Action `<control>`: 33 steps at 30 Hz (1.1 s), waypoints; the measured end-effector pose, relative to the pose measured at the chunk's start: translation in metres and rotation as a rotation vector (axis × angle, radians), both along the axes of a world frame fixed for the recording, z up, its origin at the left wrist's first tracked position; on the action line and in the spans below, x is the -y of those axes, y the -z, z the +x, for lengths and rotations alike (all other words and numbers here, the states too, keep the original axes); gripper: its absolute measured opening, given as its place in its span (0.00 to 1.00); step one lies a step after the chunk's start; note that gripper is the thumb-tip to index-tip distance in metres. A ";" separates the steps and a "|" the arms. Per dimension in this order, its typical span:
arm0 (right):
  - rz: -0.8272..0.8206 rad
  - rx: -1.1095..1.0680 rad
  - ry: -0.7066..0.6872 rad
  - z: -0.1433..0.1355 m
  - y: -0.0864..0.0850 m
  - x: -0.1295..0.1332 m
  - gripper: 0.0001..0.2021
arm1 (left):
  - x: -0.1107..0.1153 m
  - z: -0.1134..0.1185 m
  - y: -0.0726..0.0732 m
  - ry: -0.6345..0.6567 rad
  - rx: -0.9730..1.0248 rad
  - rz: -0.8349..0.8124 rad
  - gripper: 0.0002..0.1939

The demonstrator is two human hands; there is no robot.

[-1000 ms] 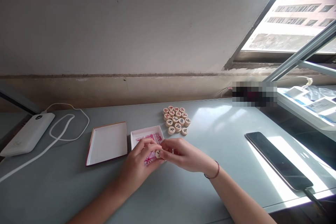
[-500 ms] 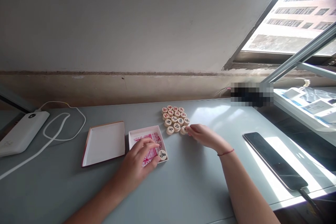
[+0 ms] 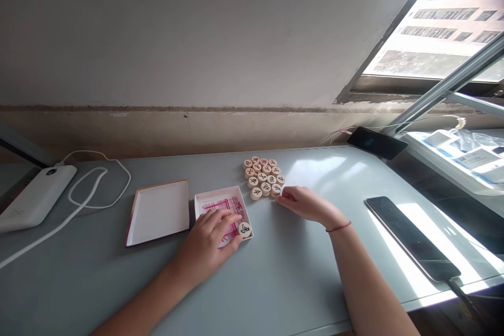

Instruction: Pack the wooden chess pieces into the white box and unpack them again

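Note:
Round wooden chess pieces (image 3: 266,179) with red and black characters stand in a tight, partly stacked group on the grey table. My right hand (image 3: 301,202), fingers curled together, touches the group's near right corner; what its fingertips grip, if anything, is hidden. An open white box (image 3: 199,200) with pink print inside lies left of the group. My left hand (image 3: 216,231) reaches over the box, thumb and fingers around a piece with a black character (image 3: 244,229) at the box's near right corner. Left of the box, the box lid (image 3: 159,212) lies inside up.
A white power bank (image 3: 37,197) with a white cable (image 3: 84,203) is at the left. One phone (image 3: 411,238) lies at the right; a second dark phone (image 3: 377,142) is at the back right. Behind the table runs a wall (image 3: 220,131).
My right fingertips have drawn back slightly from the top of the corner piece, whose black character now shows. My left hand stays at the piece in the box. The view has shifted slightly.

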State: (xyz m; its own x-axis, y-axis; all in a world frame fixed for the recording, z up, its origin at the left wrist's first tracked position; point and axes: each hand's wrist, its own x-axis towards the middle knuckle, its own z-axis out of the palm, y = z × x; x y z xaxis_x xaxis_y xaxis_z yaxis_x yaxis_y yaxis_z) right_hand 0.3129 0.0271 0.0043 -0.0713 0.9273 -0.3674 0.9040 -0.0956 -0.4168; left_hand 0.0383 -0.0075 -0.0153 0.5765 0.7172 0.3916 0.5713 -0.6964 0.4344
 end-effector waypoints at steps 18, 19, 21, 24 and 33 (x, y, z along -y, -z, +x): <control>-0.025 -0.366 -0.406 -0.060 -0.005 0.017 0.15 | 0.006 0.008 -0.002 0.211 -0.043 -0.173 0.10; -0.031 -0.368 -0.409 -0.057 -0.008 0.017 0.14 | 0.006 0.008 -0.003 0.207 -0.005 -0.181 0.09; -0.022 -0.381 -0.411 -0.053 -0.013 0.017 0.12 | 0.005 0.007 -0.005 0.165 0.086 -0.171 0.09; 0.003 -0.463 -0.430 -0.053 -0.020 0.018 0.11 | 0.003 0.006 -0.006 0.066 0.202 -0.104 0.09; 0.068 -0.615 -0.314 -0.039 -0.027 0.015 0.16 | 0.004 0.003 -0.010 0.005 0.287 0.016 0.08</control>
State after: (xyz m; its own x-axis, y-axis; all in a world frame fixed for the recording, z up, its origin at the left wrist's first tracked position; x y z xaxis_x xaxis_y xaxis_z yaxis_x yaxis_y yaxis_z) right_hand 0.2741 0.0120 0.0308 -0.5165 0.8483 -0.1164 0.4826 0.1761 -0.8580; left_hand 0.0418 -0.0113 -0.0051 0.4440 0.7069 0.5506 0.4235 -0.7071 0.5663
